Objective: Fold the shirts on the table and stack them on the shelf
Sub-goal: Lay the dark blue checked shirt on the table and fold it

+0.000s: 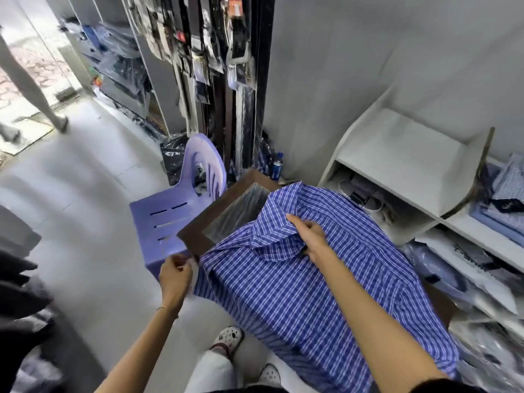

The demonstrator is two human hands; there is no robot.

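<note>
Blue-and-white checked button shirt [297, 279] spread over the dark brown tabletop [195, 231], collar toward the far end, hem hanging off the near edge. Right hand [309, 236] sits on the collar area — fingers curled into the fabric, gripping a bunched fold of the shirt. Left hand [175, 276] at the shirt's left edge just off the tabletop side, fingers curled and pinching the cloth edge; motion blur there, exact hold hard to read. Thin bracelet on the left wrist. A clear plastic-wrapped flat pack [238, 214] lies on the tabletop partly under the collar end. Lilac plastic chair [175, 211] stands just left of the tabletop, touching or nearly so. White shelf unit [397, 154] to the right — top compartment bare, lower ones hold folded light-blue shirts [502, 205] and bagged garments. Blue-labelled bottle [277, 165] on the floor behind the tabletop. Hanging belts and packaged items [209, 52] on the rack beyond. Person's white clogs [229, 340] and pale trousers visible below.
</note>
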